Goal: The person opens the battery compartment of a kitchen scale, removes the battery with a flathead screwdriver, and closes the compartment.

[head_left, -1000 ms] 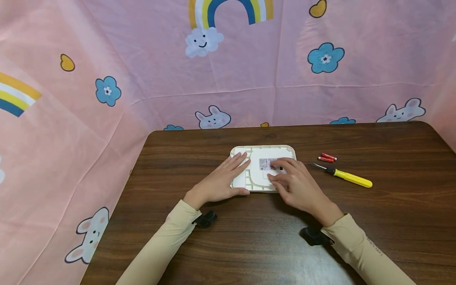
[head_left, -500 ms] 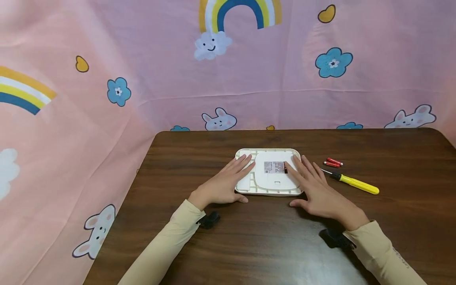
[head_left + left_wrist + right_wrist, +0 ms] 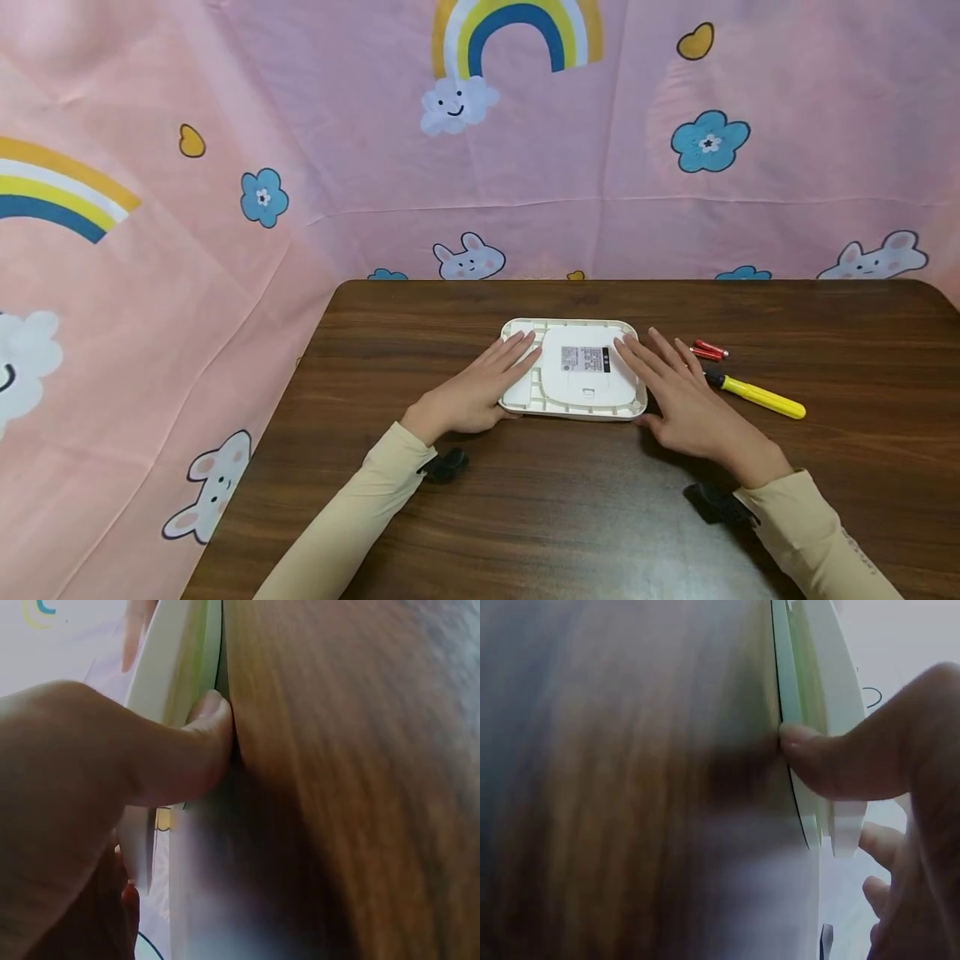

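Your left hand (image 3: 468, 393) and right hand (image 3: 686, 402), fingers extended flat, flanked one ribbed white rounded-rectangular plastic device (image 3: 573, 369), thumbs touching its near edge.

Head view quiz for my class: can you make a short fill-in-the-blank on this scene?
1. Both hands, left hand and right hand, rest on a white ____.
2. The screwdriver has a ____ handle.
3. The red batteries lie on the ____ hand's side of the tray.
4. The table is made of dark ____.

Missing words: tray; yellow; right; wood
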The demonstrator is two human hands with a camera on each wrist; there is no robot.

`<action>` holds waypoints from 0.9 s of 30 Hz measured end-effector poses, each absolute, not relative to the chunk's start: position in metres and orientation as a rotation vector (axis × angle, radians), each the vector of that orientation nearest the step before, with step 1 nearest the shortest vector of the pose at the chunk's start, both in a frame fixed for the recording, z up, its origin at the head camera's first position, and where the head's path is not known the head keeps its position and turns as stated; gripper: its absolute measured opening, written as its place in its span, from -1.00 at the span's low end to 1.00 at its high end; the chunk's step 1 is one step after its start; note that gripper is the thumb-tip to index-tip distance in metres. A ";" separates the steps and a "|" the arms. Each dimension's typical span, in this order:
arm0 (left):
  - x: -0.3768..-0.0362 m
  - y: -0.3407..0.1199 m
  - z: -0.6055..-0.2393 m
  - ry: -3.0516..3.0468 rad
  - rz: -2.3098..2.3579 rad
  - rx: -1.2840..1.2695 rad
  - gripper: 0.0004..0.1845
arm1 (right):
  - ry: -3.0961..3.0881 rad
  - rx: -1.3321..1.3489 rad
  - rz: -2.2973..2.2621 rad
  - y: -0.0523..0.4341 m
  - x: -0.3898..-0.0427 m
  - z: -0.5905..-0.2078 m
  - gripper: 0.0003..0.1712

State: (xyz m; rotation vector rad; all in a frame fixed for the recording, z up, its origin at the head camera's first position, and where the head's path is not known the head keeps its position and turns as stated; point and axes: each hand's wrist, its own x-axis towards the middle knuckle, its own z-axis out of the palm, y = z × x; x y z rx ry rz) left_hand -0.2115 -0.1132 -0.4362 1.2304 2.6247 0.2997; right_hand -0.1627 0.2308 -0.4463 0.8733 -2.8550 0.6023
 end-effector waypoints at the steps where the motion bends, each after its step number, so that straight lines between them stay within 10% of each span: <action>1: -0.211 -0.114 -0.435 2.624 0.302 1.233 0.06 | -2.842 0.875 0.601 0.232 -0.164 -0.446 0.28; 27: -0.201 -0.132 -0.391 2.678 0.750 1.056 -0.30 | -2.618 0.752 0.757 0.235 -0.160 -0.434 -0.40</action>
